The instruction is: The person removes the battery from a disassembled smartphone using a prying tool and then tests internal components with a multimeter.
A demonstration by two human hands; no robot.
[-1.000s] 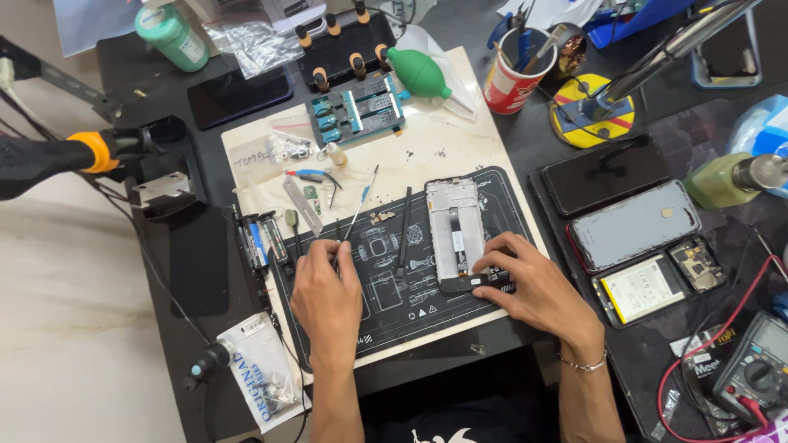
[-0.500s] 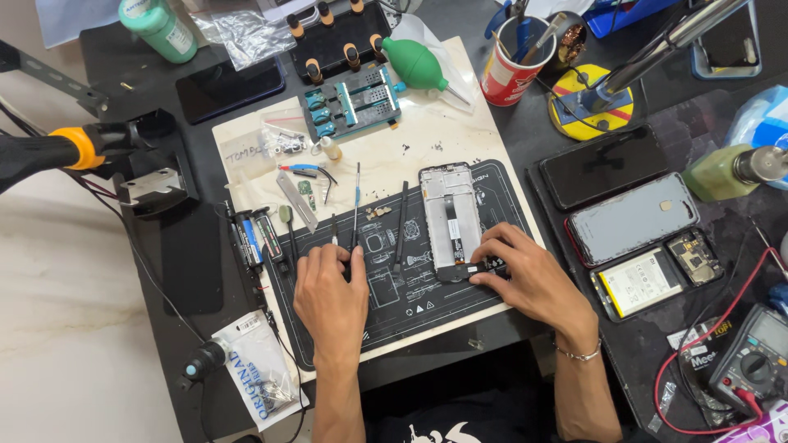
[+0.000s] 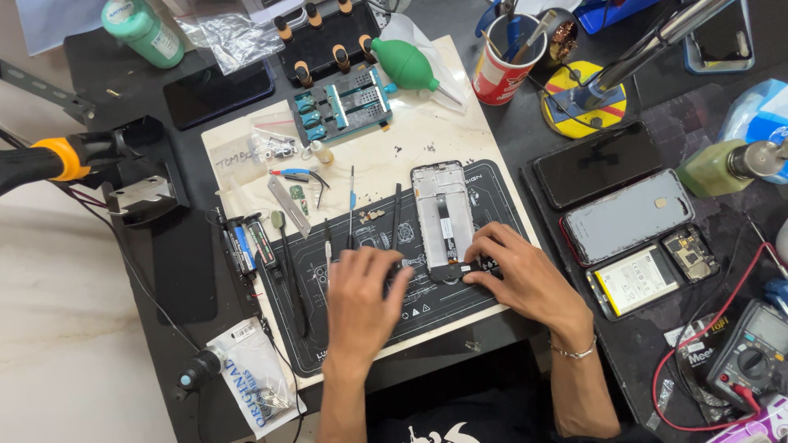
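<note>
A matt black rubbery work mat (image 3: pixel 460 308), printed with pale line drawings, lies over a smooth cream board (image 3: pixel 410 139). On it, an opened phone frame (image 3: pixel 444 217) shows dull grey metal edges — its dark inner board looks matt. The green blower bulb (image 3: pixel 404 64) has a soft, satiny rubber look. A glossy red paper cup (image 3: pixel 498 75) stands near shiny black glass phones (image 3: pixel 597 163) — crinkled clear plastic bags (image 3: pixel 232 37) catch the light. The tweezers (image 3: pixel 289 206) gleam as bare steel. The surrounding tabletop (image 3: pixel 185 271) is matt black.

phone frame (image 3: pixel 444 220) | opened, grey, internals exposed | flat, lengthwise on dark work mat (image 3: pixel 492 303) | bottom end under fingers
</note>
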